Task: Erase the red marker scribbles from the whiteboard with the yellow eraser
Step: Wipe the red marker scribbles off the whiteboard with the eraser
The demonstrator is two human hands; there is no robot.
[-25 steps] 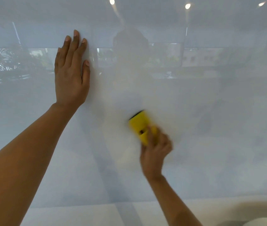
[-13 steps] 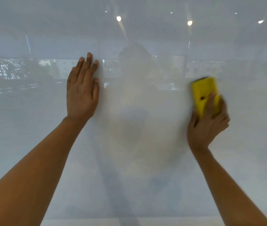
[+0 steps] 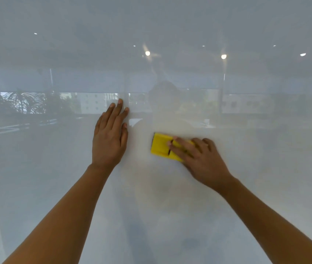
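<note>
At frame centre the right hand [image 3: 201, 159] presses the yellow eraser [image 3: 161, 146] lengthwise-horizontal on the whiteboard [image 3: 246, 187], just right of the flat, empty left hand [image 3: 109, 138]; no red visible.

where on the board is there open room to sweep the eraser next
The glossy whiteboard is bare right of the right hand and below both forearms. It is tight only between the flat left hand and the yellow block eraser, which are close but apart. No red marks show.
</note>
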